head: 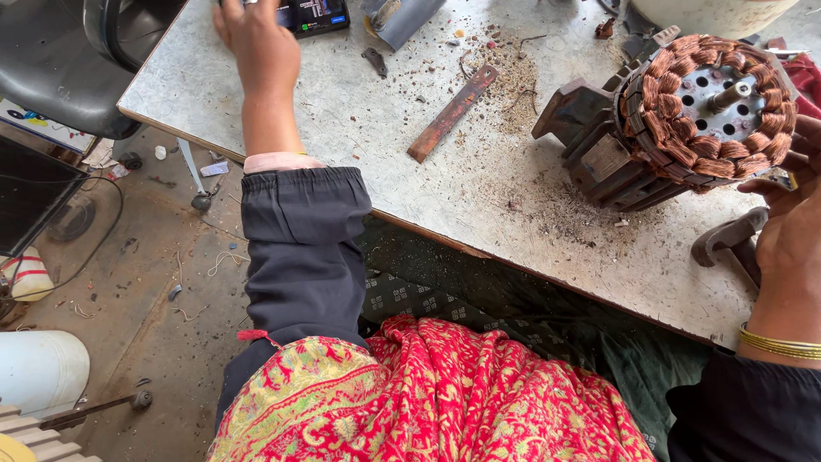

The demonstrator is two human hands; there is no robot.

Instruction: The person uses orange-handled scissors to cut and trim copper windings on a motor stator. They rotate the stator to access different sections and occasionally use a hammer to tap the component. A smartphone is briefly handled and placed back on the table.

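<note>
Dusty grey bench [359, 162]: the right hand [791, 231] has loosely curled fingers touching the copper-wound motor stator [684, 120], just beyond its fingertips. The left hand [256, 43] reaches open-fingered toward a phone [312, 14]. With so light a hold, the heavy stator could roll.

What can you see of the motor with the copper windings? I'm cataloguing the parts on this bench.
The motor stator lies tilted on the grey table at its right end, open end up. Reddish copper coils ring a perforated metal hub with a short shaft. Its dark casing looks greasy and worn, with debris scattered around. The right hand touches its lower right edge.
</note>
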